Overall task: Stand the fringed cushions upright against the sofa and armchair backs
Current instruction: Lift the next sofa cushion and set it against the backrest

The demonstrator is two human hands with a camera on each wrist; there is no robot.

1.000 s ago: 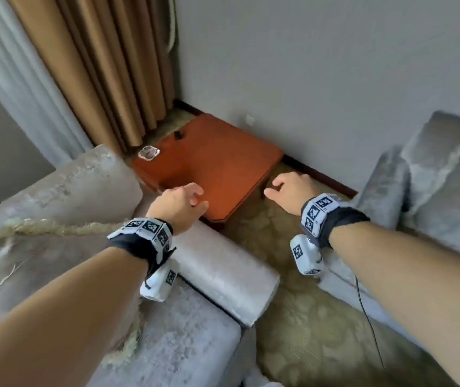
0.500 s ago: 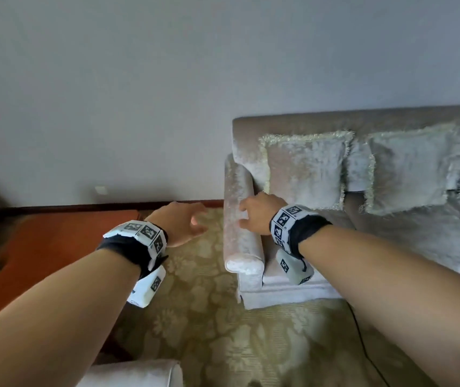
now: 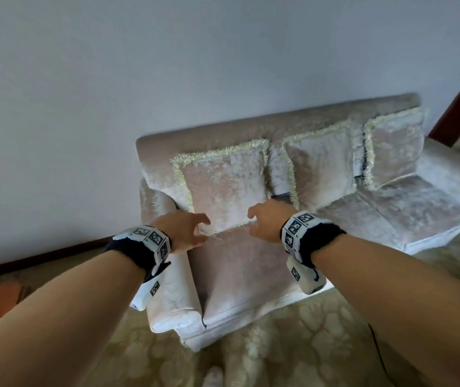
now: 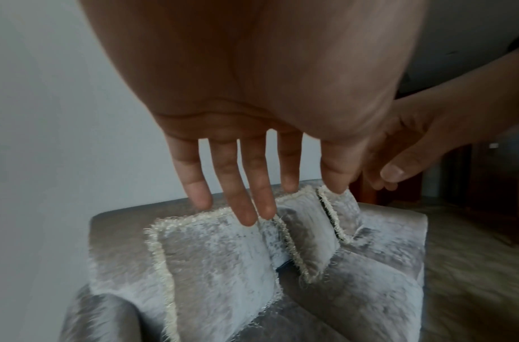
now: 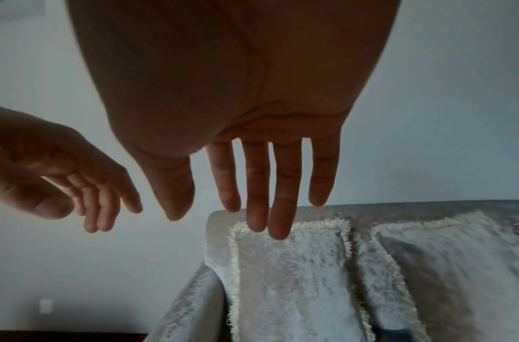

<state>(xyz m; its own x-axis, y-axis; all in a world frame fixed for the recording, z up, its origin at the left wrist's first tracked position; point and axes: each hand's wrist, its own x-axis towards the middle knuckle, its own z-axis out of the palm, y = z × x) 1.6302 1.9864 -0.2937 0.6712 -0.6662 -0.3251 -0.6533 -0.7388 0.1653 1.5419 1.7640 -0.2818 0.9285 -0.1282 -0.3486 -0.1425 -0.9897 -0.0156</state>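
Fingers loose and spread on both sides — my left hand and right hand hover empty just before the nearest fringed cushion, apart from it. It stands upright against the sofa back, two more cushions beside it.

Three cushions stand in a row on the sofa, leaning on its back. The left cushion is next to the armrest. The middle cushion is to its right, and the right cushion comes after that. The sofa stands on the carpet, against the wall. The left hand and right hand are out in front of the left cushion.
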